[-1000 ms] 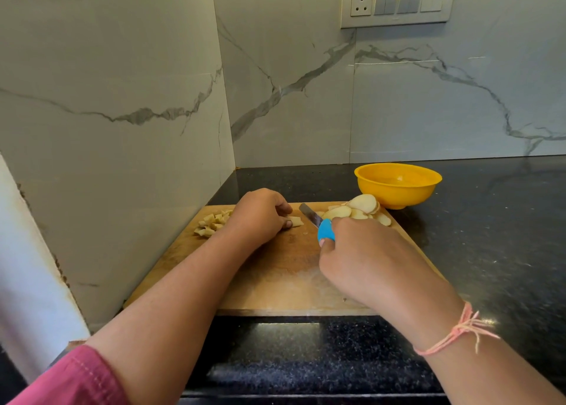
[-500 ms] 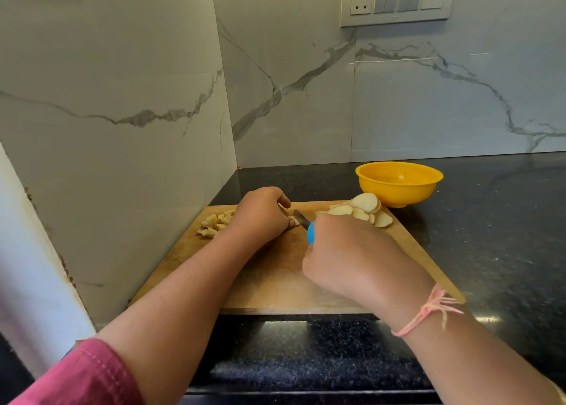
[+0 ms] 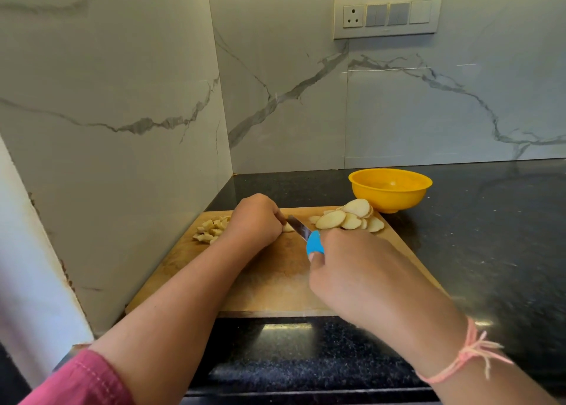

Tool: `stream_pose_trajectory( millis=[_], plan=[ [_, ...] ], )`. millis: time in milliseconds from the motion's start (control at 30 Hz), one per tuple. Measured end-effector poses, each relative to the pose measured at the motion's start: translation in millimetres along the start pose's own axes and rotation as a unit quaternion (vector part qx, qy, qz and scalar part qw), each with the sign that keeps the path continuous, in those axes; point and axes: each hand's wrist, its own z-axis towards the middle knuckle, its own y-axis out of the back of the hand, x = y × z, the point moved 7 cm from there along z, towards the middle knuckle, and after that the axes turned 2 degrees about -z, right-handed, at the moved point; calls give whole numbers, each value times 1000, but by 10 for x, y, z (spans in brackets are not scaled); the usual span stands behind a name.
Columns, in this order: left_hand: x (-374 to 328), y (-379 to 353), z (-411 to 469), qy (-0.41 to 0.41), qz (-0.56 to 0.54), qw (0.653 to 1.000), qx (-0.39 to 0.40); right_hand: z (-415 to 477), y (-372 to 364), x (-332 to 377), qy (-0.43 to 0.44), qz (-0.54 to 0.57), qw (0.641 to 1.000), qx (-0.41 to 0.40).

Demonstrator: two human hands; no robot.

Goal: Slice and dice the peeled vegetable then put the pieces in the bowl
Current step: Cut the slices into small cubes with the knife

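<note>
Veg, peeled, pale cream with tan edges, all on the board, in three lots. Lot one: slices [image 3: 349, 220], thin rounds, overlapped in a loose heap at the board's 1 o'clock corner; about eight show, the exact count lost in the overlap. Lot two: dice [image 3: 210, 230], small blocky bits heaped at 10 o'clock, partly behind the left wrist, too bunched to count. Lot three: one piece [image 3: 288, 228] near 12 o'clock, only a small edge showing under the left fingertips. Left hand [image 3: 254, 221] sits knuckles up, fingers curled down and pinning that piece to the wood. One knife [image 3: 301, 230]: steel blade slanted toward 11 o'clock, its tip against the piece just beside the left fingertips, its handle blue. Right hand [image 3: 358, 270] is wrapped round the handle, with only a short blue stretch showing above the fist. One board [image 3: 275, 279], wood, scuffed, set against the left wall. One bowl [image 3: 389, 199], yellow, upright, on the counter just off the board at 1 o'clock, near the slices; no veg seen inside. Counter [image 3: 490, 236] black, speckled, glossy. Marble walls meet in a corner at 12 o'clock. One socket panel [image 3: 387, 16] high at 1 o'clock. Pink thread [image 3: 465, 355] on the right wrist, pink sleeve [image 3: 82, 383] on the left arm.
</note>
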Motion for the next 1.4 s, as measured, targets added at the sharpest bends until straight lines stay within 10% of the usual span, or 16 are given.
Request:
stream_pose_trajectory(
  millis=[1400],
  plan=[
    [165,57,8,32,-117,988,-93,190,-98,263,32,-1,999,-26]
  ],
)
